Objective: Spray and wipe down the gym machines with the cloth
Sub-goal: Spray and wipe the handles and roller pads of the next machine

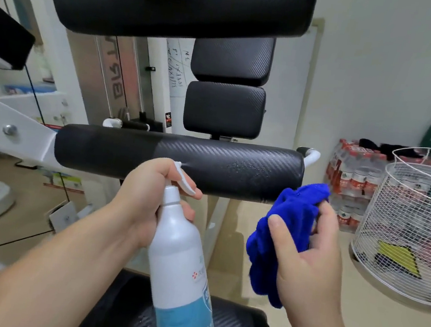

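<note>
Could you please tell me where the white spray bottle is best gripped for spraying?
Take the spray bottle by its narrow neck, just under the trigger, coming from the side opposite the nozzle, as the left hand does. The body widens below, so the neck suits a palm, a finger reaches the trigger, and the nozzle faces the roller pad.

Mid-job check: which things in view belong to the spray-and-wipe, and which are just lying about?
Job:
spray bottle, gripped by left hand
cloth, held in right hand
lower pad, droplets near its right end

Lying about:
wire basket
water bottle packs
whiteboard
</note>
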